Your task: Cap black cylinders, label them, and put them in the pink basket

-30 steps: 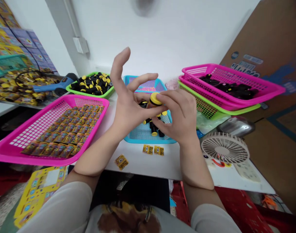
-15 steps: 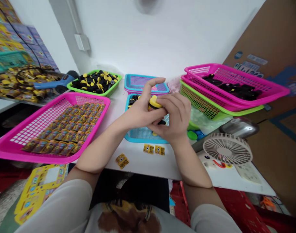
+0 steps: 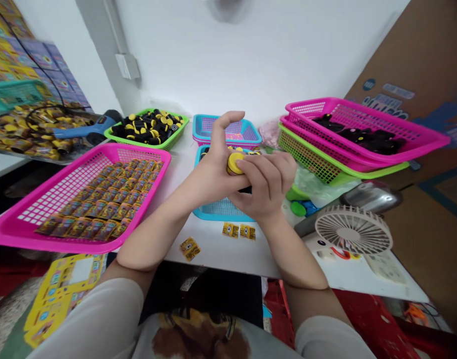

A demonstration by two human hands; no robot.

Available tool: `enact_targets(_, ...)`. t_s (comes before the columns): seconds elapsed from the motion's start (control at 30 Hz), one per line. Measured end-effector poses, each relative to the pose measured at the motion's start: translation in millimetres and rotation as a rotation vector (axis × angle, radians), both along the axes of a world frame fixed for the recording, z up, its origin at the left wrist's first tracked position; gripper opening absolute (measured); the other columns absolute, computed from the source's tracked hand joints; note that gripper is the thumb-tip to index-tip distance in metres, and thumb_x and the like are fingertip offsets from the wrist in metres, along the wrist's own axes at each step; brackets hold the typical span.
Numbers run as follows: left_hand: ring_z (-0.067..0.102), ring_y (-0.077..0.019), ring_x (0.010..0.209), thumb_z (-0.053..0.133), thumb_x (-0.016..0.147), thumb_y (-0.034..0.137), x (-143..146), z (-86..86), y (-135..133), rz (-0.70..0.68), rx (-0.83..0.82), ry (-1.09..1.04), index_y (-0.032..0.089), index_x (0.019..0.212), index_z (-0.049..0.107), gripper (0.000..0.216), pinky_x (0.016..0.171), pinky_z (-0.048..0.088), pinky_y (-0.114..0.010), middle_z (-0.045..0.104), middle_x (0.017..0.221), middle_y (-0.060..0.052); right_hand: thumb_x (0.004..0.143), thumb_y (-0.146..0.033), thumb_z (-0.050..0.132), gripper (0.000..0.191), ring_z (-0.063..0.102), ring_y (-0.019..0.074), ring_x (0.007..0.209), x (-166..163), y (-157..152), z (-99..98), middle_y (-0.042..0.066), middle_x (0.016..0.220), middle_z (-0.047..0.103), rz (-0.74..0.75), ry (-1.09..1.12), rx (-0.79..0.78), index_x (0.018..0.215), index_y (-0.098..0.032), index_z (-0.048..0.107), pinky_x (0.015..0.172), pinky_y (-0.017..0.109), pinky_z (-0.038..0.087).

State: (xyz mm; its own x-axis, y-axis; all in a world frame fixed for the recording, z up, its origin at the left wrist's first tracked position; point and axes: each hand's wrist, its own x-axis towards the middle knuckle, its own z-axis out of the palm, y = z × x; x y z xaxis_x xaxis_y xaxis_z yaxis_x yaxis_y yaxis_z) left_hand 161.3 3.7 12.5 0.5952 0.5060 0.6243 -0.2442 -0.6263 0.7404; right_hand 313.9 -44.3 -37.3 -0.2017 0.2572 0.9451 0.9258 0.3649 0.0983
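Observation:
Both my hands meet over the blue basket (image 3: pixel 223 212) in the middle of the table. Between them is a small cylinder with a yellow cap (image 3: pixel 235 163), its cap end tilted toward me. My left hand (image 3: pixel 218 172) is closed around the cylinder's left side, with one finger raised and curled at the top. My right hand (image 3: pixel 268 182) has its fingers bent over the cap's right edge. The cylinder's lower part is hidden by the hands. Below them, several small printed yellow pieces (image 3: pixel 247 232) lie flat on the white table (image 3: pixel 213 252).
At left, a pink basket (image 3: pixel 79 245) holds rows of printed wrapped cylinders; behind it, a green basket (image 3: pixel 168 144) has black-and-yellow ones. A blue heat gun (image 3: pixel 82 131) rests farther left. On the right stand stacked baskets (image 3: pixel 366 159) and a small fan (image 3: pixel 353 232).
The cylinder has tilted so its yellow cap faces me more. My raised left finger has shifted slightly left, and my right fingers have moved over the cap's edge.

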Motion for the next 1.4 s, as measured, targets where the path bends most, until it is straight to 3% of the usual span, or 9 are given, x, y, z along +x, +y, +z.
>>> enact_targets(0.27,0.054,-0.0093,0.051,0.076,0.082,0.022,-21,22.2,-13,-0.303,-0.055,0.209,0.03,0.157,0.017,0.095,0.048,0.044,-0.021,0.046,0.066,0.011,0.096,-0.038,0.067,0.024,0.065,0.0252,0.097,2,-17,23.1,0.001,0.098,0.075,0.232,-0.128,0.331,0.12,-0.036,0.072,0.093,0.047,0.058)
enact_targets(0.37,0.065,-0.0134,0.059,0.078,0.083,0.027,-27,23.9,-12,-0.327,-0.017,0.264,0.031,0.159,0.021,0.096,0.054,0.055,-0.024,0.056,0.067,0.01,0.099,-0.034,0.063,0.018,0.065,0.0225,0.091,2,-24,26.7,-0.001,0.096,0.077,0.221,-0.194,0.292,0.112,-0.036,0.074,0.09,0.045,0.058)
enact_targets(0.57,0.064,-0.0116,0.06,0.078,0.083,0.025,-22,18.8,-15,-0.199,0.067,0.196,0.032,0.156,0.024,0.091,0.052,0.053,-0.021,0.063,0.076,0.007,0.098,-0.037,0.066,0.032,0.063,0.0206,0.087,5,-21,21.5,-0.007,0.096,0.077,0.217,-0.123,0.221,0.128,-0.05,0.066,0.117,0.057,0.046)
enact_targets(0.7,0.059,-0.0064,0.058,0.073,0.081,0.015,-11,15.3,-29,0.046,0.099,0.073,0.034,0.15,0.024,0.086,0.048,0.048,-0.02,0.065,0.108,-0.003,0.096,-0.035,0.069,0.041,0.061,0.0188,0.083,11,-24,28.3,-0.009,0.099,0.076,0.177,-0.145,0.128,0.131,-0.056,0.062,0.126,0.059,0.039)
enact_targets(0.93,0.063,-0.0047,0.07,0.075,0.083,0.016,-3,11.9,-39,0.191,0.201,-0.094,0.035,0.145,0.029,0.08,0.052,0.052,-0.023,0.025,0.165,-0.013,0.094,-0.026,0.071,0.047,0.062,0.0214,0.077,21,-27,24.6,-0.006,0.092,0.075,0.268,-0.143,0.056,0.132,-0.053,0.064,0.124,0.067,0.038)
enact_targets(1.07,0.057,-0.0058,0.057,0.074,0.087,0.016,-11,20.3,-38,-0.124,0.105,-0.011,0.034,0.152,0.02,0.086,0.048,0.044,-0.02,0.064,0.103,0.0,0.1,-0.036,0.062,0.026,0.062,0.0187,0.069,24,-33,23.6,-0.009,0.079,0.073,0.07,-0.248,-0.102,0.119,-0.052,0.07,0.127,0.056,0.042)
enact_targets(1.17,0.056,-0.0109,0.051,0.076,0.086,0.02,-18,25.6,-35,-0.318,0.051,0.12,0.036,0.157,0.014,0.095,0.046,0.043,-0.022,0.049,0.065,0.011,0.105,-0.044,0.052,0.023,0.062,0.0174,0.066,26,-39,27.7,-0.009,0.072,0.071,0.045,-0.333,-0.343,0.106,-0.049,0.074,0.125,0.051,0.046)
enact_targets(1.27,0.069,-0.0154,0.07,0.079,0.085,0.026,-24,26.0,-39,-0.163,0.134,0.143,0.038,0.156,0.025,0.09,0.058,0.056,-0.026,0.064,0.085,0.004,0.106,-0.039,0.049,0.027,0.063,0.0153,0.068,24,-40,33.2,-0.01,0.076,0.072,0.093,-0.358,-0.205,0.106,-0.049,0.073,0.127,0.051,0.043)
enact_targets(1.4,0.07,-0.0199,0.108,0.071,0.091,0.017,-41,21.0,-69,0.352,0.386,0.059,0.031,0.141,0.047,0.058,0.091,0.062,-0.035,0.068,0.123,-0.006,0.099,-0.03,0.066,0.021,0.061,0.0134,0.082,13,-31,39.3,-0.011,0.094,0.074,0.216,-0.276,0.123,0.109,-0.048,0.07,0.126,0.049,0.042)
